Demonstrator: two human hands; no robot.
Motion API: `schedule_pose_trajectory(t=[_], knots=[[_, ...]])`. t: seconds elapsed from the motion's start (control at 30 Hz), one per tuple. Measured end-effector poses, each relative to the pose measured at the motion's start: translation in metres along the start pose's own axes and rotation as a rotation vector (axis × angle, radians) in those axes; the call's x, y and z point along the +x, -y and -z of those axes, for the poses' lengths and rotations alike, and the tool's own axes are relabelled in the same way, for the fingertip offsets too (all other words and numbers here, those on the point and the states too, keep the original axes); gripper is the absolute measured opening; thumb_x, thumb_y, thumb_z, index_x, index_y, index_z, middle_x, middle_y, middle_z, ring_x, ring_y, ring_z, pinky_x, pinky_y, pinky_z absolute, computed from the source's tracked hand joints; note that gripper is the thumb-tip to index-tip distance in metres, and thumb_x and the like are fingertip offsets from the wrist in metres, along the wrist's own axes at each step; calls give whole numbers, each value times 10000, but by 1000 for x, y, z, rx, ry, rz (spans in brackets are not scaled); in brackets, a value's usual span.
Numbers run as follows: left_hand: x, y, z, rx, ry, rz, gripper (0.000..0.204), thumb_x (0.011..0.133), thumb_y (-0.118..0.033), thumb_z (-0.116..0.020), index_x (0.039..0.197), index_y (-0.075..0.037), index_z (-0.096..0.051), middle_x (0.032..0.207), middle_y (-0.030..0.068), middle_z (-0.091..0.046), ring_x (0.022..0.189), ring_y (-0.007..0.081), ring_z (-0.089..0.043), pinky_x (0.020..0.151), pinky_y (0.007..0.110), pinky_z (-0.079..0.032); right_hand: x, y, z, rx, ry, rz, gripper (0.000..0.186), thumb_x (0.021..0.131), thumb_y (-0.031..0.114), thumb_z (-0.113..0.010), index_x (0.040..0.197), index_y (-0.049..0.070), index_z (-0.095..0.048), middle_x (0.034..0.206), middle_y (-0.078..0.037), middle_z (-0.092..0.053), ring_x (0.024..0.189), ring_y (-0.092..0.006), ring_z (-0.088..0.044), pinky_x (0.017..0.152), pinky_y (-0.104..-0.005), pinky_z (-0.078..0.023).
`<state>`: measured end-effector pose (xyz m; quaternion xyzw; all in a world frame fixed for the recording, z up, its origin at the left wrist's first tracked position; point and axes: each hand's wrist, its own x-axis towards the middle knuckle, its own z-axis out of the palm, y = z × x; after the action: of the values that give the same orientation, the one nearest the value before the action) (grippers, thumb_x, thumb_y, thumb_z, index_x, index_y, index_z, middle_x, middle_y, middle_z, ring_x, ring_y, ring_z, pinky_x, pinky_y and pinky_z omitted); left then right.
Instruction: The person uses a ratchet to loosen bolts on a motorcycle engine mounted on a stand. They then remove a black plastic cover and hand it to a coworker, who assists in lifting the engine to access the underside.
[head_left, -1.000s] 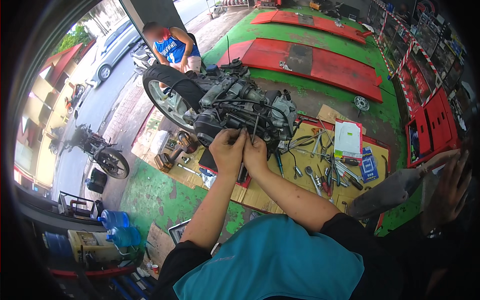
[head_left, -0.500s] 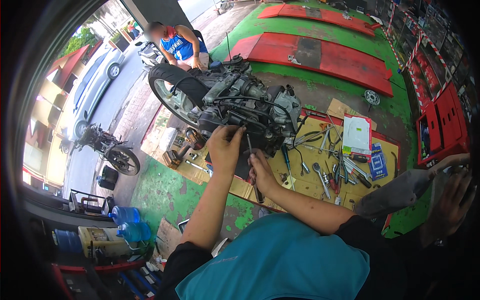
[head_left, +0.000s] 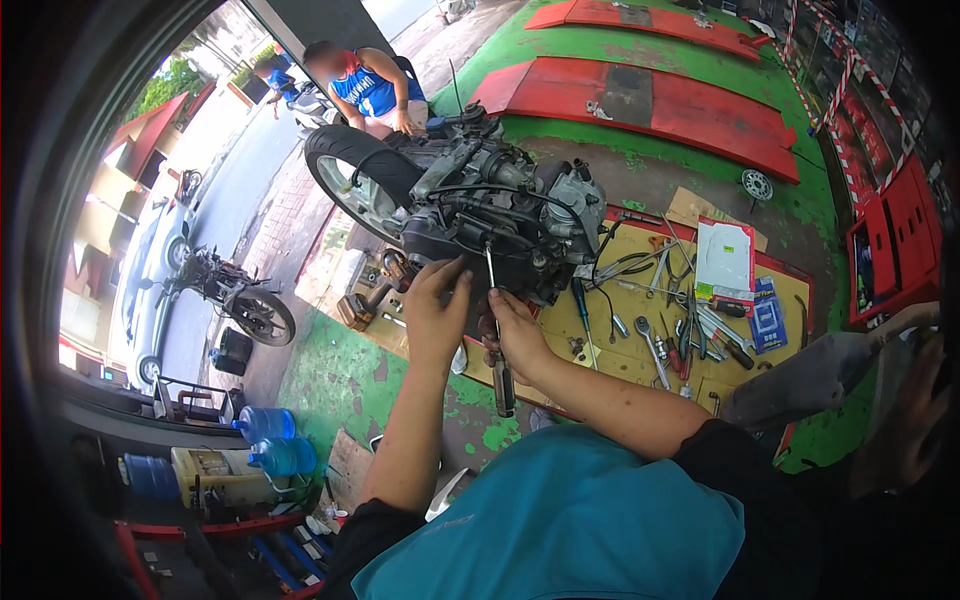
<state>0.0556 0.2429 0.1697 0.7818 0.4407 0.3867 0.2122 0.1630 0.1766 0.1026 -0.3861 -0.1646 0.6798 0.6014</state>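
A second ago my hands met fingertip to fingertip at the engine (head_left: 535,222); now I have them apart. My left hand (head_left: 437,308) has drawn back to the left of the screwdriver (head_left: 503,388), and my right hand (head_left: 517,335) has slid down to grip it, its handle now showing below. Outside, the silver car (head_left: 150,285) has moved down the street, and a person in blue (head_left: 277,78) has appeared behind the seated one (head_left: 375,95).

Scattered hand tools (head_left: 686,365) on tan, apparently cardboard sheeting (head_left: 625,355)
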Motion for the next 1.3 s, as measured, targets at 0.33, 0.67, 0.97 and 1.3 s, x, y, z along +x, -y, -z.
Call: schedule_pose_trajectory(t=[0.33, 0.67, 0.97, 1.3], knots=[[-111, 51, 38, -401, 61, 487, 420, 1003, -84, -705, 1395, 26, -601, 1180, 132, -723, 1010, 198, -725, 861, 319, -582, 2, -1, -6, 93, 51, 42, 391, 1114, 530, -458, 1052, 152, -540, 692, 27, -441, 542, -95, -418, 489, -306, -413], [-147, 9, 51, -580, 127, 657, 433, 1036, -145, -675, 1421, 11, -552, 1190, 159, -689, 970, 236, -740, 821, 351, -617, -9, 4, -22, 158, 9, 13, 364, 1139, 453, -429, 999, 139, -549, 643, 37, -435, 473, -73, -383, 430, -277, -381], [-152, -5, 63, -694, 167, 755, 454, 1071, -266, -623, 1418, 15, -543, 1139, 184, -702, 876, 253, -751, 750, 365, -633, -10, 2, -26, 311, 57, -28, 346, 1135, 456, -446, 1045, 132, -527, 680, 7, -456, 542, -125, -451, 514, -359, -464], [-146, -21, 83, -944, 78, 796, 520, 1077, -247, -610, 1511, 10, -482, 1064, 170, -702, 835, 243, -745, 725, 353, -629, 4, 1, -51, 478, 37, 21, 284, 1137, 372, -482, 1125, 102, -569, 863, -23, -591, 805, -170, -578, 757, -377, -529]])
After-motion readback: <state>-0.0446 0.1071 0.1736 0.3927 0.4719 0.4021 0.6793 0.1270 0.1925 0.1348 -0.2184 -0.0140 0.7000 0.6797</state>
